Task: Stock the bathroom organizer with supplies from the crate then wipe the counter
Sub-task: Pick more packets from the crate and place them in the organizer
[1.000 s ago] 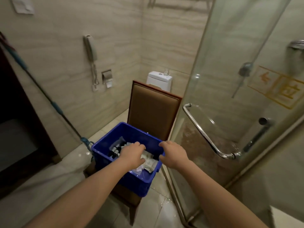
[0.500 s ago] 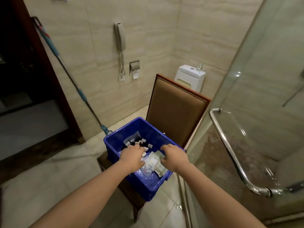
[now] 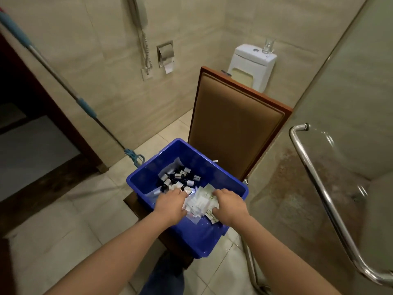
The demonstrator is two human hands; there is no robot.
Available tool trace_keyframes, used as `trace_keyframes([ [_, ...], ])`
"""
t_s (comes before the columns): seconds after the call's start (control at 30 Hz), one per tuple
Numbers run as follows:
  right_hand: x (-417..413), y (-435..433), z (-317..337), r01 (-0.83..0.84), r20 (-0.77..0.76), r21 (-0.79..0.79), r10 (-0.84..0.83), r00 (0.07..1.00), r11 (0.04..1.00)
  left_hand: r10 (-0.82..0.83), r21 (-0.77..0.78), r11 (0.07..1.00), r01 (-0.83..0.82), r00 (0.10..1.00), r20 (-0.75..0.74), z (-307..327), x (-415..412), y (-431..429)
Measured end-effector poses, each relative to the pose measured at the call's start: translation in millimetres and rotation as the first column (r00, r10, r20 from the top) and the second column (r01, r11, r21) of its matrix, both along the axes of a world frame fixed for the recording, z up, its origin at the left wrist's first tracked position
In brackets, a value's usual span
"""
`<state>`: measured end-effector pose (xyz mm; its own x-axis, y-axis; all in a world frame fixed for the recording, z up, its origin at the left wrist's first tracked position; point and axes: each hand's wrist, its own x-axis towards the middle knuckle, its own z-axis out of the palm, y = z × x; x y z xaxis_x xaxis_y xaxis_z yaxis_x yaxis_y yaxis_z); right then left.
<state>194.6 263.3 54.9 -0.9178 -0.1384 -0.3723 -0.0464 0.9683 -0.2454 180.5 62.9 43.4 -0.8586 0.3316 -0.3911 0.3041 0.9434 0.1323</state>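
A blue plastic crate (image 3: 192,155) sits on the seat of a brown padded chair (image 3: 236,128). Inside lie several small dark bottles with white caps (image 3: 180,177) at the far side and a heap of white sachets and paper packets (image 3: 200,202) at the near side. My left hand (image 3: 170,204) reaches into the crate with fingers curled down onto the packets. My right hand (image 3: 228,204) curls over the right side of the same heap. What each hand holds is hidden under the fingers. No organizer or counter is in view.
A glass shower door (image 3: 348,103) with a chrome handle (image 3: 319,182) stands close on the right. A mop (image 3: 63,86) leans on the left wall by a dark doorway (image 3: 32,116). Behind the chair is a toilet (image 3: 253,64) with a glass (image 3: 269,46) on its tank. A wall phone (image 3: 141,11) hangs above.
The view has swung left and tipped down onto the crate. My right hand has moved from the crate's rim into the packets; my left hand stays inside the crate.
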Motion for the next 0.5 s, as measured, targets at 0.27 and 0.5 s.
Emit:
trace_keyframes([
  [0.27, -56, -8, -43, 0.19, 0.164, -0.008, -0.187, 0.969, 0.982, -0.126, 0.028, 0.992, 0.123, 0.982, 0.139, -50, -91, -3],
  [0.5, -81, -8, -93, 0.389, 0.298, 0.013, -0.374, 0.878, 0.921, -0.216, 0.056, 0.976, 0.208, 0.942, 0.258, -105, -147, 12],
])
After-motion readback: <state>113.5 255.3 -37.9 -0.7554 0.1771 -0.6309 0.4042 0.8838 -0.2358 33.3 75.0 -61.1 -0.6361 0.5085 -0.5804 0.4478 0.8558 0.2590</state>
